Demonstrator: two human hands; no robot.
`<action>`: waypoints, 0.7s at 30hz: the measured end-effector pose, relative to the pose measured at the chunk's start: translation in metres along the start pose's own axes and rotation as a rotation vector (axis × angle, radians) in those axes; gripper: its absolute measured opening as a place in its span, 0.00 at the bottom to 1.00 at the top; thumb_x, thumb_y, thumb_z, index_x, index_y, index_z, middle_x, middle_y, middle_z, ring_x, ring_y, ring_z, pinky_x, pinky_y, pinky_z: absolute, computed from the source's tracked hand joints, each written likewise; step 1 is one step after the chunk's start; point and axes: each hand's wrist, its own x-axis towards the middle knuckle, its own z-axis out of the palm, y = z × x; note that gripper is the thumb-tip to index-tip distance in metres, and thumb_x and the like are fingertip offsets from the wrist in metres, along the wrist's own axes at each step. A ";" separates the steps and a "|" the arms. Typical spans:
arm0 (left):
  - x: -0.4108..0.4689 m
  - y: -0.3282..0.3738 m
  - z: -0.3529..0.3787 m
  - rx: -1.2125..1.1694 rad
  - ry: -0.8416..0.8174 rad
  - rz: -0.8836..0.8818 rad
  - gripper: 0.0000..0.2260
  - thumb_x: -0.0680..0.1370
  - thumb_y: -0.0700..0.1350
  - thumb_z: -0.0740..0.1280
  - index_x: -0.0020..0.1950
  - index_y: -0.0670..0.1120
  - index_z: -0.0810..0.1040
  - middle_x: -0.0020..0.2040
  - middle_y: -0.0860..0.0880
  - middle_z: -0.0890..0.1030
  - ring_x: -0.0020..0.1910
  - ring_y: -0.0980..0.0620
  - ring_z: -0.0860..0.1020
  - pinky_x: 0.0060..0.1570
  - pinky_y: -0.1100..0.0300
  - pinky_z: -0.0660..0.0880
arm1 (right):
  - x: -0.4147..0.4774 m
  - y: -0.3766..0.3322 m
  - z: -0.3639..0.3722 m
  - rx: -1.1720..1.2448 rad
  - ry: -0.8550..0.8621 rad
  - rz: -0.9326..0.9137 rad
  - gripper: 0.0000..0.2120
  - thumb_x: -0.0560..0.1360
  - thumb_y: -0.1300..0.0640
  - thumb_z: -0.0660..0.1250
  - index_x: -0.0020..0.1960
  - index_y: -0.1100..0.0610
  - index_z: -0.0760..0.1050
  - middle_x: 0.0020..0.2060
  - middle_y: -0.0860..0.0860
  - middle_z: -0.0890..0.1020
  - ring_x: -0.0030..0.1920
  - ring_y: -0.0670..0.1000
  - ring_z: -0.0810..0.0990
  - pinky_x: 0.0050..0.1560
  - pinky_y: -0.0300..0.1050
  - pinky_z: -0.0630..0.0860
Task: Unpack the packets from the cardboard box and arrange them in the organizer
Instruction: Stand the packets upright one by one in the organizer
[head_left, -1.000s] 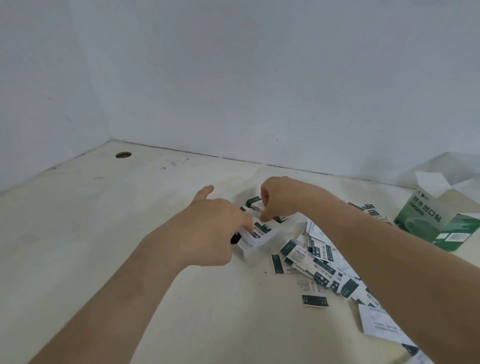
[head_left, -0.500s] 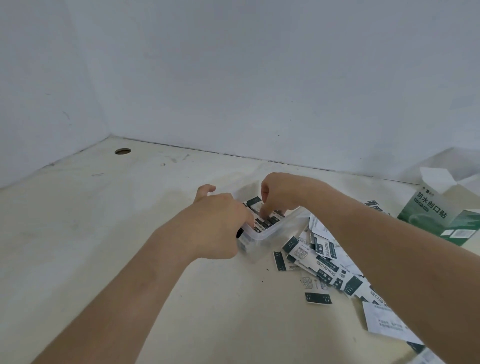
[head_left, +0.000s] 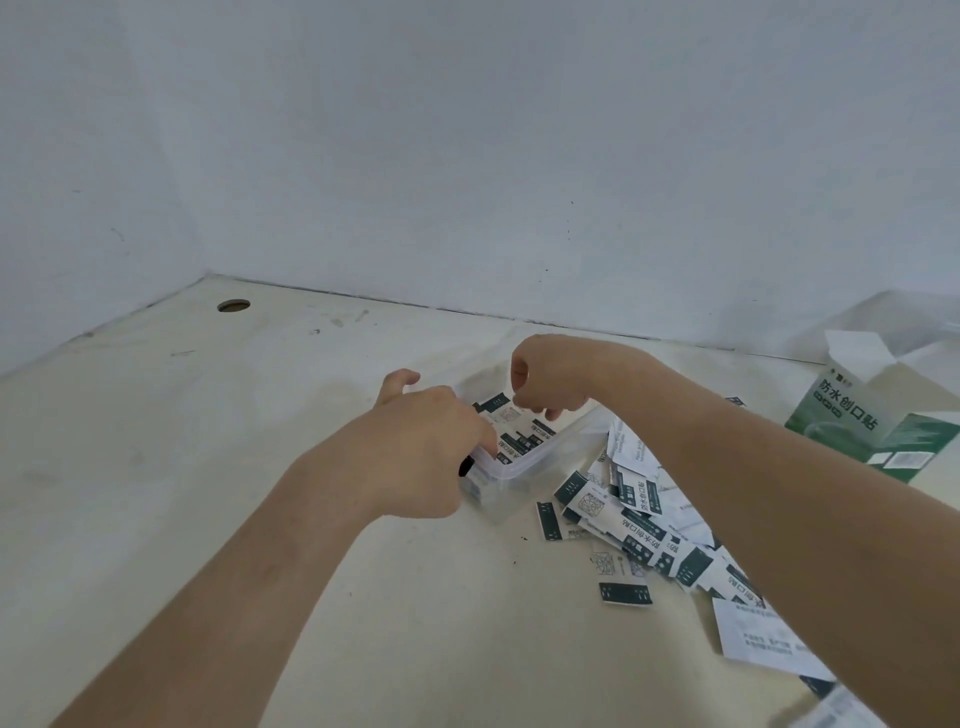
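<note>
A clear plastic organizer (head_left: 524, 466) sits at the table's centre with several dark green and white packets (head_left: 524, 441) lying inside it. My left hand (head_left: 421, 452) grips its near left rim, thumb on the edge. Just over the far side of the organizer, my right hand (head_left: 550, 374) hovers with curled fingers, its fingertips down by the packets; no packet shows in its grasp. A loose pile of packets (head_left: 634, 525) spreads to the right of the organizer, partly under my right forearm. The green cardboard box (head_left: 852, 421) lies open at the right.
A white leaflet (head_left: 758, 639) lies at the pile's near end, and one stray packet (head_left: 626, 594) sits apart. A cable hole (head_left: 234, 305) is in the far left corner. White walls close the back and left. Clear plastic wrap (head_left: 883, 322) lies behind the box.
My right hand dipped its fingertips into the organizer's packets and has now lifted slightly. My left hand has kept its hold on the organizer's rim.
</note>
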 end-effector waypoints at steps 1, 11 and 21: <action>-0.001 -0.001 0.000 -0.015 -0.004 0.003 0.29 0.67 0.34 0.58 0.63 0.59 0.73 0.58 0.59 0.75 0.67 0.59 0.65 0.73 0.49 0.39 | -0.003 0.001 -0.004 -0.001 0.058 -0.022 0.08 0.78 0.60 0.62 0.54 0.61 0.77 0.47 0.56 0.84 0.46 0.53 0.85 0.44 0.47 0.80; -0.022 0.034 -0.023 -0.385 0.404 0.090 0.17 0.74 0.36 0.61 0.51 0.58 0.79 0.41 0.64 0.76 0.42 0.65 0.73 0.42 0.75 0.65 | -0.127 0.049 -0.033 0.307 0.263 -0.076 0.01 0.76 0.53 0.68 0.46 0.49 0.78 0.37 0.46 0.86 0.39 0.45 0.84 0.33 0.41 0.77; 0.022 0.109 0.035 0.036 0.124 0.172 0.18 0.75 0.40 0.63 0.64 0.54 0.72 0.58 0.51 0.75 0.58 0.47 0.72 0.52 0.51 0.74 | -0.151 0.099 0.046 0.185 0.126 0.021 0.05 0.75 0.53 0.68 0.51 0.47 0.75 0.44 0.43 0.80 0.41 0.41 0.77 0.40 0.36 0.72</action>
